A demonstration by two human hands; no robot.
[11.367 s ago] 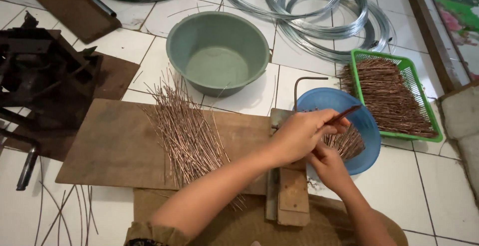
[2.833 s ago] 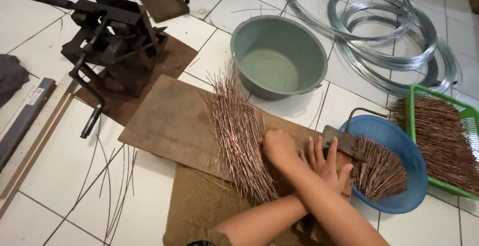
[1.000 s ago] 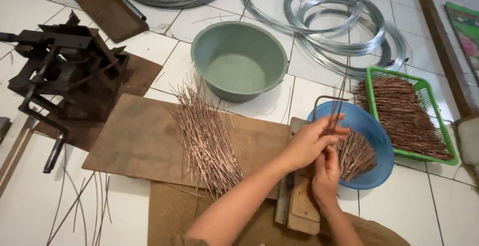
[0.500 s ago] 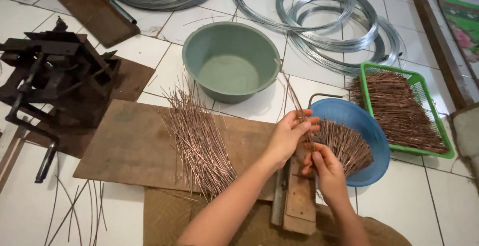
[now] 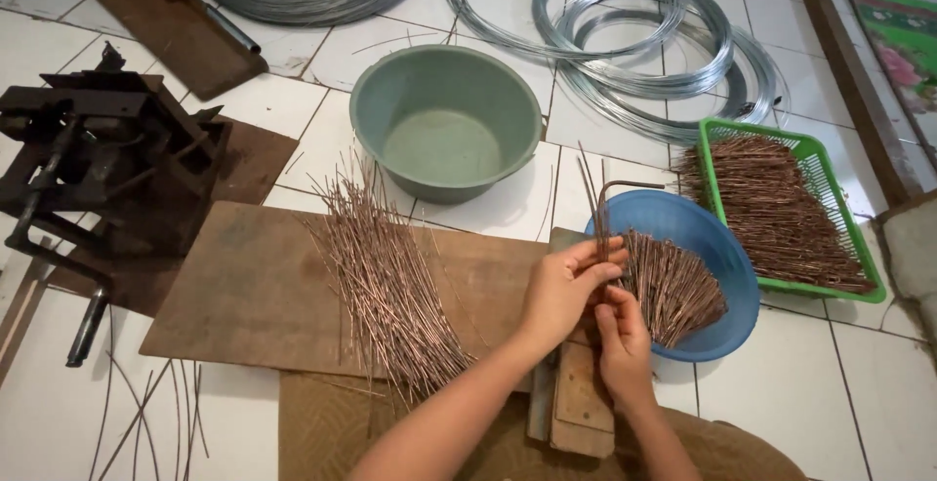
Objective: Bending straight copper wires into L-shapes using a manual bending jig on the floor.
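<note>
white floor tiles (image 5: 508,210) carry a brown board (image 5: 244,291) strewn with copper rods (image 5: 386,281). beyond sit an empty green basin (image 5: 444,120), a blue bowl (image 5: 727,276) and green tray (image 5: 859,247), both holding rods. left hand (image 5: 566,286) pinches a few upright rods (image 5: 595,208) just above the right hand (image 5: 620,340), closed around their lower ends.

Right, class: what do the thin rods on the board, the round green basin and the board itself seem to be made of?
Thin rods: probably copper-coated metal wire, with a reddish shine.
Green basin: looks like plastic, with a smooth, matte, even colour.
Board: seems to be pressed wood or hardboard, flat, brown and dull.
</note>
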